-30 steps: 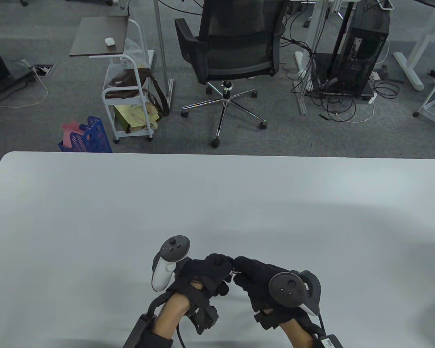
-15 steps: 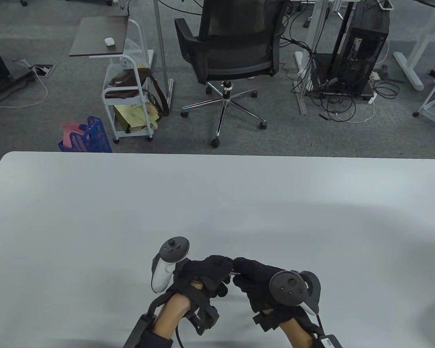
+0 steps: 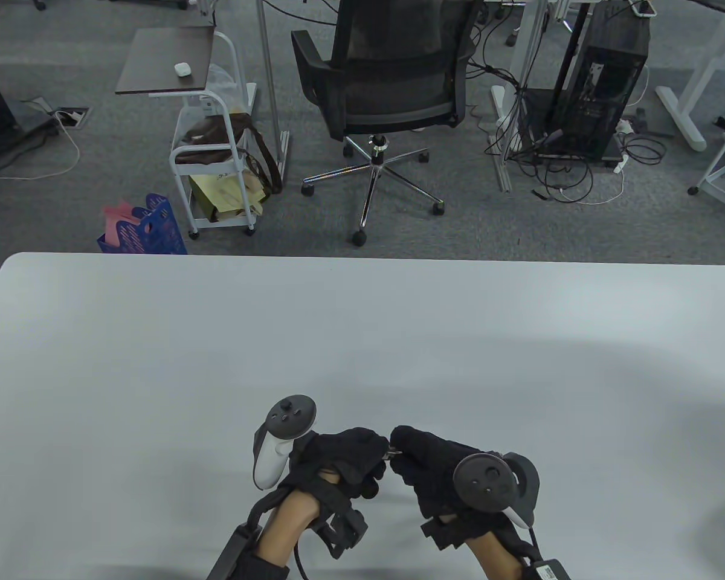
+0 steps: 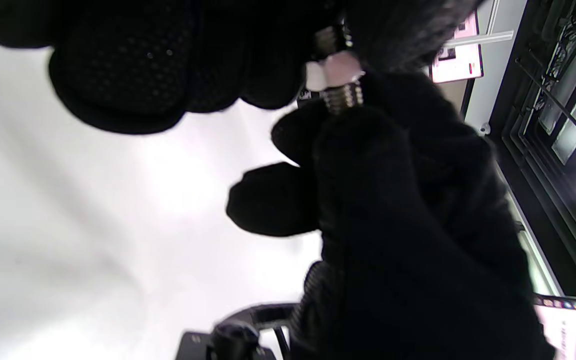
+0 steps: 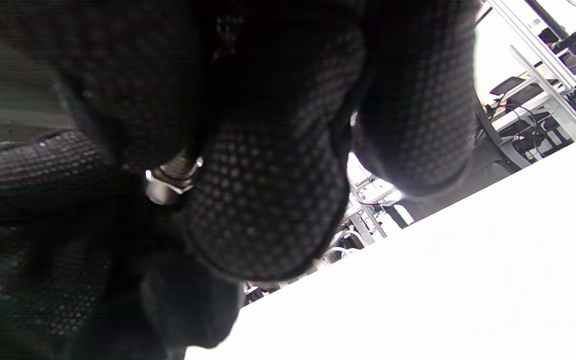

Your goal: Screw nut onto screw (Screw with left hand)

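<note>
My two gloved hands meet low over the white table [image 3: 362,338], near its front edge. My right hand [image 3: 402,451] pinches a small metal screw [image 3: 391,452]. Its threads [image 5: 179,167] run in between the right fingers [image 5: 268,200]. My left hand [image 3: 379,454] pinches the pale hex nut [image 4: 335,70], which sits on the screw [image 4: 344,96] with thread showing on both sides. The nut also shows in the right wrist view [image 5: 162,191], next to the left glove [image 5: 28,170]. Most of the screw is hidden by fingers.
The table's far edge [image 3: 362,258] lies well beyond the hands. Behind it on the floor stand an office chair [image 3: 386,90], a white cart [image 3: 211,163] and a blue basket [image 3: 148,226].
Both hands stay joined at the same spot. The right hand's tracker has drifted slightly right and down, and the left fingers have shifted a little on the nut.
</note>
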### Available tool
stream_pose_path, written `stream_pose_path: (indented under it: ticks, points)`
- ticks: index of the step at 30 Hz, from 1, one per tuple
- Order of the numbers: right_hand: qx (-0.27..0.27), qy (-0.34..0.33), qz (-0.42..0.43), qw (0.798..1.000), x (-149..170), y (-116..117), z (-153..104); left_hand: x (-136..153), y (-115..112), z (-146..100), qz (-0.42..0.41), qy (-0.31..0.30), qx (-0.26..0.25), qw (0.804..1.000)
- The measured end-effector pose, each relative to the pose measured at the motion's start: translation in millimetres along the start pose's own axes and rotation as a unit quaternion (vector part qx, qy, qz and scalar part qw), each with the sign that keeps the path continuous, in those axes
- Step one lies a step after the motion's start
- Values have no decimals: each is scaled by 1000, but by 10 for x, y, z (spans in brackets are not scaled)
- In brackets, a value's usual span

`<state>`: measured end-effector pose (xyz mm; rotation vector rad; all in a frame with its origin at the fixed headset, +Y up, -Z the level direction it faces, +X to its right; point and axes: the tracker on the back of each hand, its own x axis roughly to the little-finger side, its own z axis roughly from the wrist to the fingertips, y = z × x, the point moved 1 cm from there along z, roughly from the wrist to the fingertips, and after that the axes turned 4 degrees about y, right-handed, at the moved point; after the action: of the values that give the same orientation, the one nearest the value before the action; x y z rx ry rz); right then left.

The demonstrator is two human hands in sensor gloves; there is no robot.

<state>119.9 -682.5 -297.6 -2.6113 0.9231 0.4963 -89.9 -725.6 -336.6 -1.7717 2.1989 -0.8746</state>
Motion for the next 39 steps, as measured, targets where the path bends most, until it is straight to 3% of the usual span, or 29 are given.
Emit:
stream_pose_path:
  ticks: [5,9,16,21,28,33,39]
  points:
    - [0,-8,-11,1000,-7,-10,4,-4,-14,5,0,-4,18,1000]
    - [-3,-10,-11,1000,-7,-5,2,37,-4,-6,-8,9,-14,1000]
    - [-5,-12,-12,1000,-14,-3,1,0,-24,1,-8,-1,23,1000]
    - [-4,-11,-11,1000,-16,-5,1,52,0,-3,-12,11,-12,1000]
    - [-9,-12,-15,1000,-19,0,1,4,-31,9,-12,0,24,1000]
    - [-8,-11,-13,1000,-17,-2,3,55,-15,3,-7,16,-13,1000]
    - [-13,-10,-12,1000,-17,5,6,-10,-34,-6,-2,6,16,1000]
